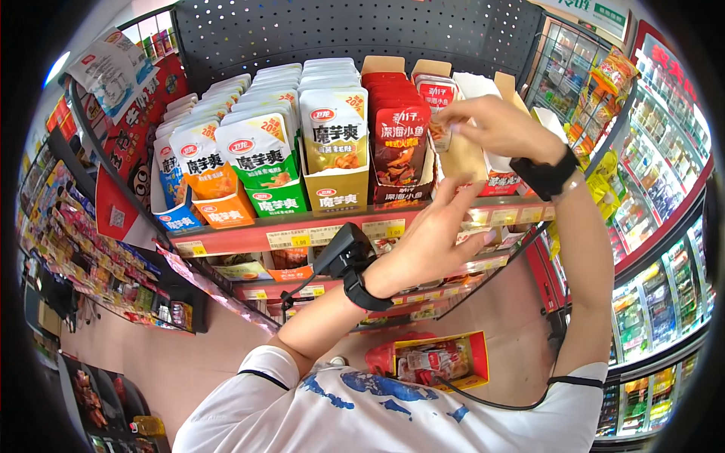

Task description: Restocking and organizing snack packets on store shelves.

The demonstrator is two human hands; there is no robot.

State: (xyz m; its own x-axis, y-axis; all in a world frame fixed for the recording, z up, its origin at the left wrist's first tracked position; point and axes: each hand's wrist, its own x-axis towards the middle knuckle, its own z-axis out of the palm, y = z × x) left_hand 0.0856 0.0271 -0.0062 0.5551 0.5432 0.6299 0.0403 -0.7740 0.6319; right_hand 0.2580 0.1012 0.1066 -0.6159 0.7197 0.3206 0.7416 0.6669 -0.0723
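Note:
My right hand (493, 127) reaches over the shelf, its fingertips at a clear-and-red snack pouch (437, 96) in an open display box; whether they grip it is unclear. Lower and to the left is my left hand (433, 232), fingers spread, at the front of an open cardboard display box (464, 161) beside the pouches. Red fish snack pouches (401, 136) stand upright in a box just left of these. Further left, konjac snack pouches fill a gold box (335, 198), a green box (278, 199), an orange box (225, 214) and a blue box (180, 219).
Price labels line the shelf edge (249, 235), with lower shelves beneath. A black pegboard (351, 28) backs the shelf. On the floor stands a yellow-and-red box (481, 357) holding packets. Refrigerated display cases (657, 289) are at right; hanging snack bags (603, 187) flank the shelf.

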